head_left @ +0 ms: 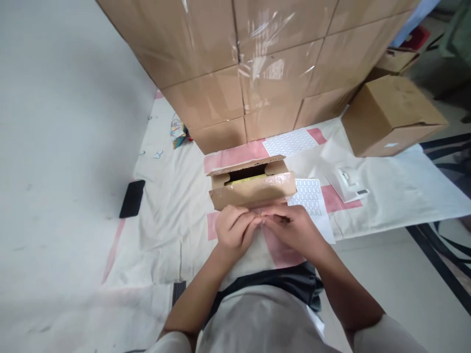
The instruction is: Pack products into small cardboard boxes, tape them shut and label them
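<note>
My left hand (234, 229) and my right hand (292, 226) meet just below a small open cardboard box (252, 189) on a white and pink cloth (172, 215). Both hands have curled fingers, their tips pinched together on something tiny that I cannot make out. The box lies with its flap raised, and yellow-green contents show inside. A sheet of small white stickers (311, 197) lies beside the box, to the right of my right hand.
A tall stack of taped cartons (257, 63) stands behind the box. A single carton (392, 115) sits at right, with a white label printer (346, 184) in front of it. A second sticker sheet (290, 142), a black phone (132, 198) and colourful wrappers (178, 131) lie around.
</note>
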